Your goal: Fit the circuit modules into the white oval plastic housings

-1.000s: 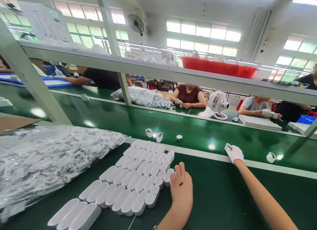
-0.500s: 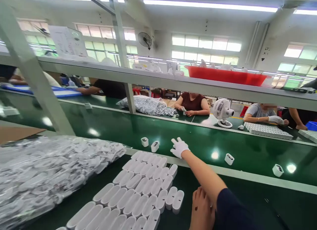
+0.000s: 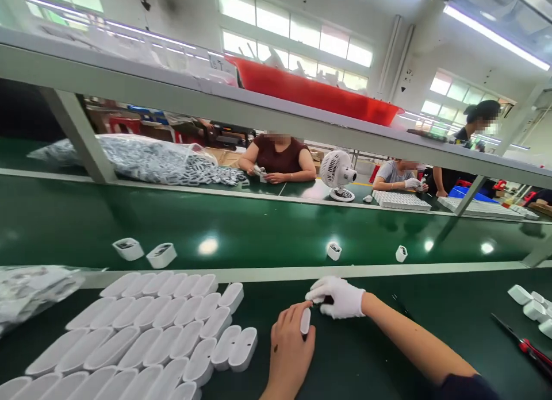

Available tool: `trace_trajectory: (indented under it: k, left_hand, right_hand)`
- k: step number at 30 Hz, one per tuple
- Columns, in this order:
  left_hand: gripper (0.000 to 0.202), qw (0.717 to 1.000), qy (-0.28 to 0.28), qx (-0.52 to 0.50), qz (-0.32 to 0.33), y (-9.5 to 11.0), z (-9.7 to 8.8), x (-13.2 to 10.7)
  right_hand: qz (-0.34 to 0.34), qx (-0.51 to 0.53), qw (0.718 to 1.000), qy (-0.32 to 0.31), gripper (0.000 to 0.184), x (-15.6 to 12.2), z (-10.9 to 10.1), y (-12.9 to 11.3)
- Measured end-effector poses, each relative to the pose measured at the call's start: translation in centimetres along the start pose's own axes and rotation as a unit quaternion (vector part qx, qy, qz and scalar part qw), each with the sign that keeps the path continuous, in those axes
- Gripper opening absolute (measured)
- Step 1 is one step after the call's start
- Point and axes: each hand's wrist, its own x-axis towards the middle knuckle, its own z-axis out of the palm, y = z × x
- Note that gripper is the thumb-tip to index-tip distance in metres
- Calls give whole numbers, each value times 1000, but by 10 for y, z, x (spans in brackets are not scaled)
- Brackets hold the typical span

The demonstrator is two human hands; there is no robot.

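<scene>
My bare left hand is curled around a small white oval-ended plastic housing, which shows between thumb and forefinger. Just to its right is my right hand, in a white glove, with fingers curved and a gap between them and the thumb. Its fingertips come close to the left fingertips; whether they touch the housing I cannot tell. Rows of white oval housings stand on the green bench to the left, open side up. Beyond the bench edge, white housings with dark insides, such as one, rest on the green belt.
A pointed tool with a red and black handle lies at right, near several white parts. A dark thin tool lies behind my right forearm. A shelf with a red tray crosses above. Co-workers sit opposite, beside a white fan.
My right hand has drawn back from over the belt to beside my left hand. The view has turned to the right. The housing in my left hand now shows.
</scene>
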Motion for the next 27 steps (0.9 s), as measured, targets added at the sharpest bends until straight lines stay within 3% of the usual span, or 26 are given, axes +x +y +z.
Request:
trace_trajectory:
  k: [2, 4, 8, 10, 16, 27]
  left_hand:
    - [34, 1000, -7, 19, 18, 2, 0, -1]
    - [32, 998, -21, 29, 42, 4, -1, -1]
    - [30, 998, -37, 28, 44, 7, -3, -2]
    - [31, 998, -45, 18, 42, 8, -4, -2]
    - [33, 998, -44, 18, 47, 10, -3, -2]
    - [36, 998, -35, -12, 53, 10, -2, -3]
  right_hand:
    - [7, 22, 1000, -1, 39, -29, -6, 9]
    - [41, 35, 997, 49, 54, -35, -10, 19]
    - [143, 19, 965, 217, 62, 6, -10, 45]
    - [172, 8, 953, 250, 68, 30, -6, 56]
    - [170, -16, 960, 222, 36, 58, 10, 69]
    - [160, 6, 968, 195, 40, 78, 16, 55]
